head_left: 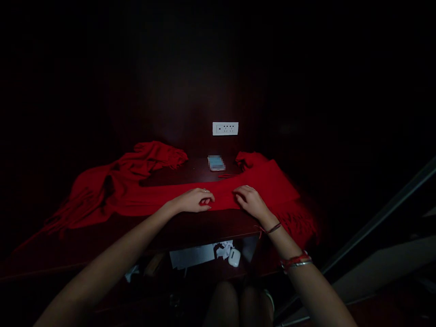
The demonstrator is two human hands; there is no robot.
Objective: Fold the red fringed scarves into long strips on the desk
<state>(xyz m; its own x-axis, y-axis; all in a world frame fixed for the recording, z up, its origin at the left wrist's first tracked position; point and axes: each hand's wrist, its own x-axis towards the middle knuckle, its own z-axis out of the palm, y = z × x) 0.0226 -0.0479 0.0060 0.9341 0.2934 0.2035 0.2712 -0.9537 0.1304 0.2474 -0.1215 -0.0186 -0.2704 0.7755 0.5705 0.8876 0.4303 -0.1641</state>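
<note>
A long red scarf (pixel 223 193) with fringed ends lies across the dark desk, bunched at the left and spread wider at the right. My left hand (pixel 195 200) rests on its narrow middle stretch, the fingers loosely bent with the thumb apart from them. Facing it, my right hand (pixel 252 202) touches the scarf where it starts to widen, its fingers lightly curved and apart. Between the two hands a short length of red cloth lies flat. Neither hand shows cloth pinched in its fingers.
Behind the scarf lies a phone-like object (pixel 216 163) with a blurred screen, below a white wall socket (pixel 225 128). An open compartment under the desktop holds papers (pixel 192 256), crumpled tissue (pixel 223 249) and a white earbud case (pixel 234 257). Surroundings are very dark.
</note>
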